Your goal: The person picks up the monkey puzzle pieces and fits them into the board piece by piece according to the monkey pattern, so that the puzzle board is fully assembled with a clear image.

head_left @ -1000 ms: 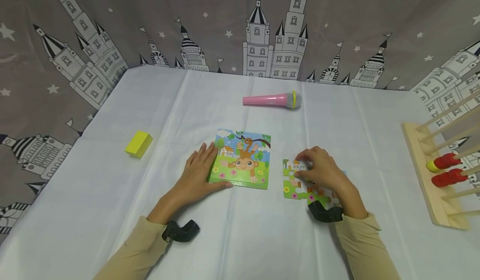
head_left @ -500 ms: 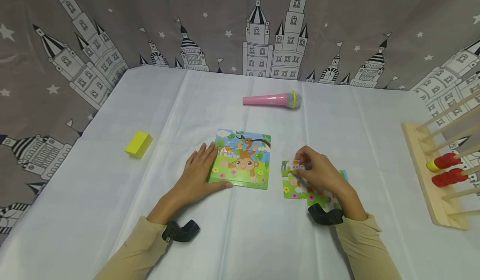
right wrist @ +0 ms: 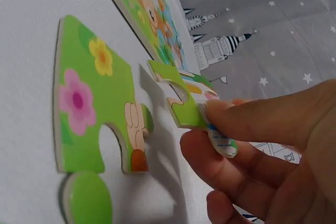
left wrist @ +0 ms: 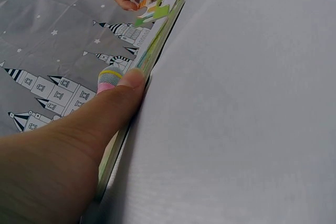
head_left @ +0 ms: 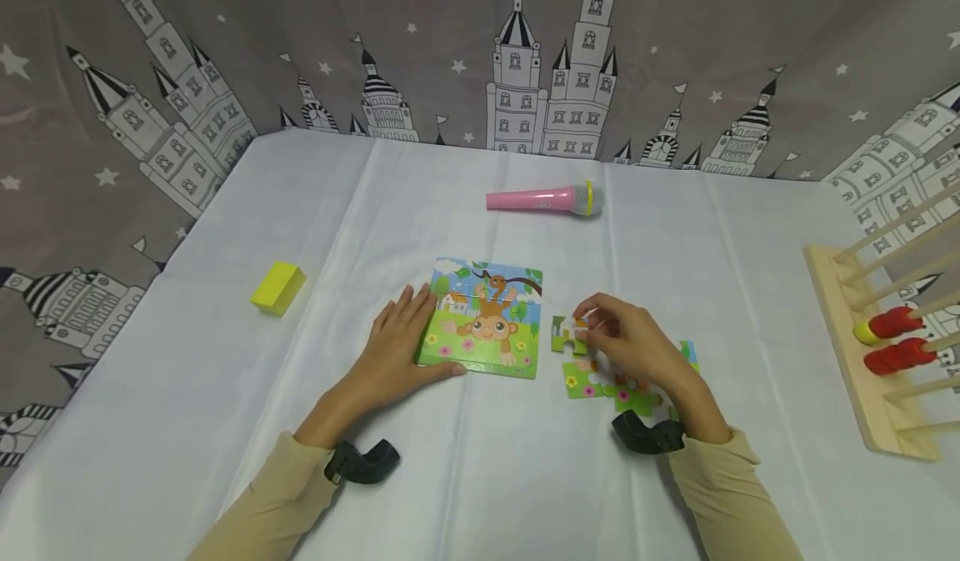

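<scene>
Puzzle piece [right wrist: 189,113] nearer board [head_left: 487,328] edge, gap between

Head view: the right hand [head_left: 633,340] partly covers loose puzzle pieces [head_left: 581,382] right of centre; the frame's right edge crops the wooden rack [head_left: 873,398]. Left wrist view: the left hand [left wrist: 68,156] hides most of the microphone [left wrist: 109,76]. Right wrist view: fingers [right wrist: 202,157] mask part of the pinched piece [right wrist: 187,115]; the top edge crops the puzzle board [right wrist: 147,19].

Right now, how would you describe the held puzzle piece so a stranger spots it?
On the white table, find the square monkey picture. Just to its right, the right hand pinches a puzzle piece. It is lifted off the table, unlike the flowered piece lying nearby.
</scene>
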Motion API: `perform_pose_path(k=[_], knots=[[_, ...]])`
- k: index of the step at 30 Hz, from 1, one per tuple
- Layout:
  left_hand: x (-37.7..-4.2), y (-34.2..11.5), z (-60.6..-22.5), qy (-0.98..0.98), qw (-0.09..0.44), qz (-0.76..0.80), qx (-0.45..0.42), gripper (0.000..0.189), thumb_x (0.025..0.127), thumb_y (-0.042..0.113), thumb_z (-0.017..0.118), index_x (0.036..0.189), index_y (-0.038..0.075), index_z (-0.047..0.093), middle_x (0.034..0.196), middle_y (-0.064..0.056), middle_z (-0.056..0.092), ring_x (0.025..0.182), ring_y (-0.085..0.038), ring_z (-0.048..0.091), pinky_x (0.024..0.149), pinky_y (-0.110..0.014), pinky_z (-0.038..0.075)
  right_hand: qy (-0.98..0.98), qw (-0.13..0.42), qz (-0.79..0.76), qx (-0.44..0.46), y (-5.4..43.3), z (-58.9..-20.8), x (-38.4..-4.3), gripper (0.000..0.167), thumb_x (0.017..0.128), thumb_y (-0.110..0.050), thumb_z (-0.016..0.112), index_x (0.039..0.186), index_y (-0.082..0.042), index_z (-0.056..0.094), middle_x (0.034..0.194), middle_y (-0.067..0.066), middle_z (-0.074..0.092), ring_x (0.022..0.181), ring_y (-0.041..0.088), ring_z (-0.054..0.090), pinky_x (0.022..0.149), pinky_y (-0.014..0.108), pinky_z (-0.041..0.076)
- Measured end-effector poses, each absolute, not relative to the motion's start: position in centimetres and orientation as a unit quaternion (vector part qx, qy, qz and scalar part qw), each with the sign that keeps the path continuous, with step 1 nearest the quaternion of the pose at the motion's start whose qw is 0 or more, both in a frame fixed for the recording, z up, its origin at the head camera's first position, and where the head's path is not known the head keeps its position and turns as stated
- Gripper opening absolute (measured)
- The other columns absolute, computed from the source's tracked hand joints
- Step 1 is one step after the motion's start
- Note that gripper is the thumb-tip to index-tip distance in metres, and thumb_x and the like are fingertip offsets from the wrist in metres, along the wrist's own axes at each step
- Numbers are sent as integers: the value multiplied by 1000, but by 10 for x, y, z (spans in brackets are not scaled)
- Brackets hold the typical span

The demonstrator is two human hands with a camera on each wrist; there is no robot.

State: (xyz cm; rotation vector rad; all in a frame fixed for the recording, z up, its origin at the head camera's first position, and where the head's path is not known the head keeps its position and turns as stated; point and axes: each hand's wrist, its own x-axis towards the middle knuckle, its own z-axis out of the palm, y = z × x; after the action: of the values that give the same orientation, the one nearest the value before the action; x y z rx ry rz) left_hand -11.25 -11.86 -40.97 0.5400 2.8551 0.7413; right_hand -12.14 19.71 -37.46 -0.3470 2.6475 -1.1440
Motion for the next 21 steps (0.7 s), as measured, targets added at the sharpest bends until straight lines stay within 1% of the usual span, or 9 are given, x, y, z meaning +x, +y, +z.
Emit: perform_pose_path(k=[2,6,9,13,21], knots=[[-112,-119,-410,950,68,247,181,102,74,61,62,145,4,17,153,-11,10,142,-30,1,113,-49,3,905,121,-391,-119,196,-373,-121,14,86,-15,61,100,-16,63,86,3,64,70,15,56,59,24,44],[-112,-119,-411,949,57,250,184,101,73,59,63,144,3,18,153,-13,12,142,-31,3,113,-49,5,906,118,-386,-128,191,-372,-121,13,87,-15,60,97,-16,69,90,2,67,70,15,55,56,23,42],[-112,-118,-412,948,54,252,186,101,73,58,64,144,2,19,153,-13,12,142,-32,3,113,-50,5,906,110,-385,-139,187,-373,-123,14,87,-15,60,98,-14,70,94,2,68,72,12,56,61,22,44],[-113,-118,-413,947,54,254,187,101,73,58,64,144,2,19,153,-13,12,142,-32,3,113,-50,5,907,101,-382,-146,182,-373,-125,15,87,-14,60,98,-14,70,93,2,68,72,11,56,65,23,45],[-112,-119,-411,949,59,249,183,101,73,58,64,144,3,18,153,-13,12,142,-31,3,113,-49,5,902,100,-397,-134,168,-370,-132,16,87,-12,57,98,-13,69,87,2,66,69,14,50,60,22,41]])
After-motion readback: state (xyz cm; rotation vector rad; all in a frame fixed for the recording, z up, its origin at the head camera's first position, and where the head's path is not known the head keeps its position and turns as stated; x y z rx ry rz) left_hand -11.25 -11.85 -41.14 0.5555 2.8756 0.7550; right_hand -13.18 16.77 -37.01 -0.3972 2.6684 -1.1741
